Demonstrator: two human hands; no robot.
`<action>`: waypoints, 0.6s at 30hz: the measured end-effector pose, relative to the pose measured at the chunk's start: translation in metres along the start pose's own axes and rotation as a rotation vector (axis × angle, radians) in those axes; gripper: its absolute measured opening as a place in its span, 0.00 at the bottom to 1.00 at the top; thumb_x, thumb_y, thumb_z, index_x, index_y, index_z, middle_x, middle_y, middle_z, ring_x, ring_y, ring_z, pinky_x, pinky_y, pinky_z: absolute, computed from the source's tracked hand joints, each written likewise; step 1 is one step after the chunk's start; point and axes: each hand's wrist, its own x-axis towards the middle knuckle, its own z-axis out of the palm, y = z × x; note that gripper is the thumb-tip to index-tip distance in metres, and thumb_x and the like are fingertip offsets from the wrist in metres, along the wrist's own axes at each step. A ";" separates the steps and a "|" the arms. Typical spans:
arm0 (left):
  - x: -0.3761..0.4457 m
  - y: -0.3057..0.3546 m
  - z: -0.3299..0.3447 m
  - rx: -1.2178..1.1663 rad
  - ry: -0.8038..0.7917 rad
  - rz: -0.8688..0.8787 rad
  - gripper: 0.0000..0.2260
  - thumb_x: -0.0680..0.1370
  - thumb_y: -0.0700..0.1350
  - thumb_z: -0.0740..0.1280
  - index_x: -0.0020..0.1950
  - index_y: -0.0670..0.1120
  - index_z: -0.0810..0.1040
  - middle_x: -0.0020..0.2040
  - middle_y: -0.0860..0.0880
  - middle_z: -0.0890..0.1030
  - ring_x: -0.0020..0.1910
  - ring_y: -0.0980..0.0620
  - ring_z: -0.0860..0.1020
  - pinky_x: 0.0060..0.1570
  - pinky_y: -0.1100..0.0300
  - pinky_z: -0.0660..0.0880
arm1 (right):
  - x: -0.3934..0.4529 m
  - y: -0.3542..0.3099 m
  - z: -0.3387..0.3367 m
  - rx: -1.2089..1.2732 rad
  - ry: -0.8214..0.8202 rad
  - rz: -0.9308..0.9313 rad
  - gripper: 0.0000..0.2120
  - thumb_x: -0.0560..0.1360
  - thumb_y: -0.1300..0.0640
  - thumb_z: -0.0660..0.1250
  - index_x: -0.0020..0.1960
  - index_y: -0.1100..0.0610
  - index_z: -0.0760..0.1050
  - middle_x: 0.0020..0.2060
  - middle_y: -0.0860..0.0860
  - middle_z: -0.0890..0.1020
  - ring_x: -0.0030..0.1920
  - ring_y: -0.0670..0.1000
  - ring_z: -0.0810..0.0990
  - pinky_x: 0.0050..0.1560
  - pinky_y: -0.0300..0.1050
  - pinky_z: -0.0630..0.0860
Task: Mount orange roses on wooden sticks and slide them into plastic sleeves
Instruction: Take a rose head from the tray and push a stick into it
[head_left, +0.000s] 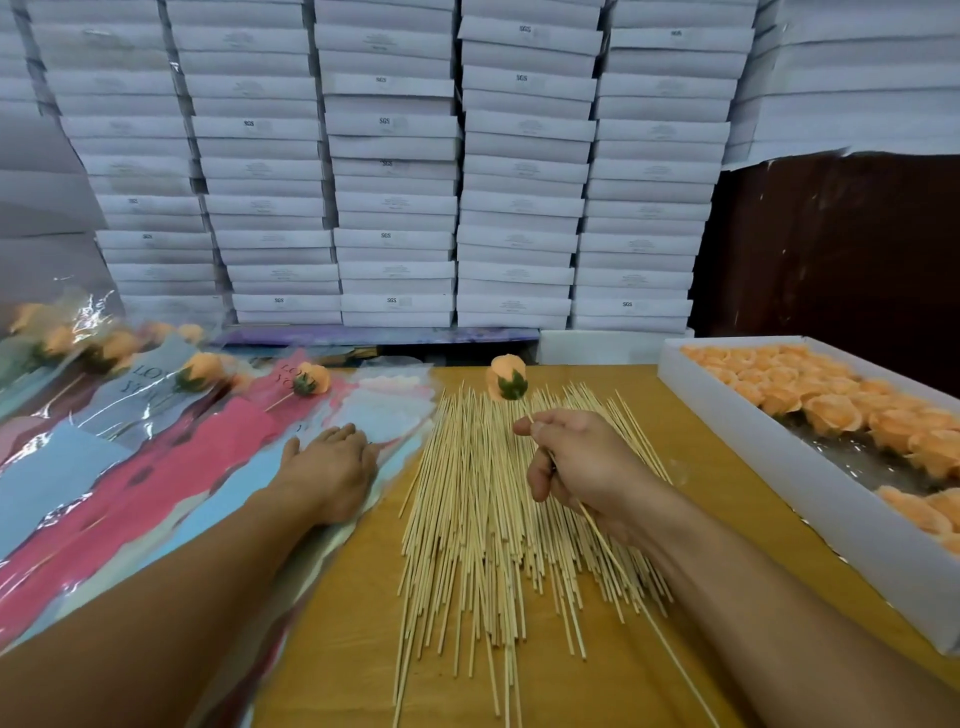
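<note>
My right hand (576, 467) pinches a wooden stick that carries an orange rose (507, 378) with a green calyx at its far tip; the stick runs back under my wrist toward the near edge. Beneath that hand lies a wide pile of loose wooden sticks (483, 519) on the yellow table. My left hand (332, 467) rests flat, fingers straight, on a fanned stack of plastic sleeves (171, 467) coloured pink and blue. Sleeved roses on sticks (202, 371) lie at the far left.
A long white box (779, 467) at the right holds many loose orange rose heads (831, 410). Stacks of white cartons (395, 171) form a wall behind the table. A dark panel stands at the back right.
</note>
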 end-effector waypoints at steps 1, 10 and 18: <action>-0.001 0.001 -0.002 -0.019 0.007 -0.003 0.17 0.85 0.53 0.45 0.55 0.50 0.72 0.67 0.47 0.73 0.71 0.48 0.67 0.71 0.35 0.56 | 0.000 0.000 0.000 -0.001 -0.003 0.000 0.12 0.85 0.57 0.53 0.59 0.53 0.76 0.26 0.52 0.80 0.20 0.47 0.65 0.24 0.42 0.60; -0.012 0.011 -0.047 0.017 0.112 -0.097 0.15 0.83 0.43 0.52 0.38 0.46 0.67 0.44 0.45 0.76 0.41 0.47 0.74 0.47 0.53 0.75 | -0.002 -0.002 0.002 0.134 -0.073 0.124 0.09 0.85 0.59 0.54 0.59 0.56 0.72 0.26 0.53 0.79 0.21 0.48 0.71 0.19 0.38 0.63; -0.078 0.091 -0.079 0.069 0.217 0.072 0.14 0.83 0.48 0.54 0.38 0.47 0.67 0.51 0.46 0.76 0.54 0.41 0.75 0.46 0.50 0.72 | -0.002 -0.007 0.003 0.339 -0.141 0.210 0.10 0.84 0.51 0.62 0.60 0.56 0.68 0.40 0.60 0.86 0.18 0.44 0.64 0.17 0.34 0.57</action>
